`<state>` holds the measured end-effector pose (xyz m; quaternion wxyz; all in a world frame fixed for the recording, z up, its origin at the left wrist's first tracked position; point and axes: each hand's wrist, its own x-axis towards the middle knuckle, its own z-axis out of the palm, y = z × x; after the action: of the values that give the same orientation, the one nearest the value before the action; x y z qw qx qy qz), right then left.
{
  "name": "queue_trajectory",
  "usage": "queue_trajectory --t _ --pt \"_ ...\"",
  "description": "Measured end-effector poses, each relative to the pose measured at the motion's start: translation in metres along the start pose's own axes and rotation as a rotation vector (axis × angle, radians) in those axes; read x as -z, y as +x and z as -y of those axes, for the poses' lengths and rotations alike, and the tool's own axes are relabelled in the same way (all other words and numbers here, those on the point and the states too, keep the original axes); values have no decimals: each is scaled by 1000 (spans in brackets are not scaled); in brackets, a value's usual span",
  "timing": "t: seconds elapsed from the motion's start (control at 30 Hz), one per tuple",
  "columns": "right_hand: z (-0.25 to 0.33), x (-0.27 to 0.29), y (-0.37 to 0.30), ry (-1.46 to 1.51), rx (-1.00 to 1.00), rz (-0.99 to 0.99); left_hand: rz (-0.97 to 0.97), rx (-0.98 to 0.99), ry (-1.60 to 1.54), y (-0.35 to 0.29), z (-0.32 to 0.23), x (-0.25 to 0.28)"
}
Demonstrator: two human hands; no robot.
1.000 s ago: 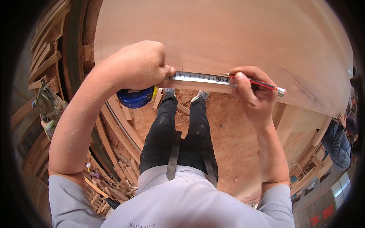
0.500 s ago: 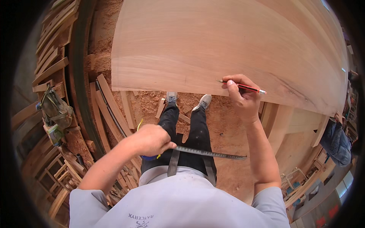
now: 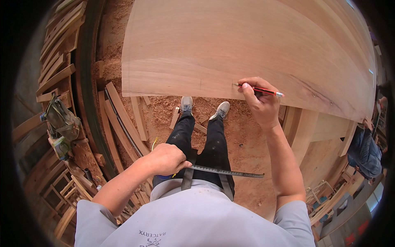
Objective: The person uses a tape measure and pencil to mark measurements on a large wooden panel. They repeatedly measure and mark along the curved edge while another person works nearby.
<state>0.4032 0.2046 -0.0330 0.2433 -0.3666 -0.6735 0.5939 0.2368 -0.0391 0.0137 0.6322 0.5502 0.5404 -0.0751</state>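
Observation:
A tape measure [image 3: 226,171] is gripped in my left hand [image 3: 168,159], its metal blade pulled out to the right across my thighs. Only bits of its blue and yellow case show beneath the fist. My right hand [image 3: 262,103] pinches a red and black pencil [image 3: 264,90] near the front edge of a large wooden board [image 3: 205,45]. The pencil's tip points left, over the board's surface; whether it touches cannot be made out. To its left, a short thin pencil line [image 3: 200,83] runs on the wood.
Sawdust and offcuts [image 3: 123,123] cover the floor around my shoes [image 3: 222,110]. Stacked timber [image 3: 57,78] and a green-brown bag [image 3: 63,119] stand at the left. A co-worker [image 3: 364,150] in blue is at the board's right end. Wooden panels [image 3: 325,140] lie below the board.
My right hand and the pencil have shifted slightly left and up. The tape's free end has dipped a little, with the left hand still around it.

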Motion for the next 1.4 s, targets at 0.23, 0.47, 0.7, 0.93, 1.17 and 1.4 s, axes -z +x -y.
queue_trajectory --t 0.23,0.47,0.7,0.93,1.17,1.4 --pt "-3 3 -1 -17 -3 20 -21 -3 -11 -4 -3 -7" --pt "-1 -3 -2 13 -11 22 -17 -13 6 -14 2 -10" --pt "5 12 0 -151 68 112 -167 -24 122 -31 -13 -12" --pt "48 63 -90 6 -55 -122 -47 -40 184 -34 -22 11" --pt "32 149 -323 55 -164 -985 -9 -85 177 -25 -63 35" --pt "-23 133 -474 139 -398 -1264 -160 -84 -183 -4 -109 -1"
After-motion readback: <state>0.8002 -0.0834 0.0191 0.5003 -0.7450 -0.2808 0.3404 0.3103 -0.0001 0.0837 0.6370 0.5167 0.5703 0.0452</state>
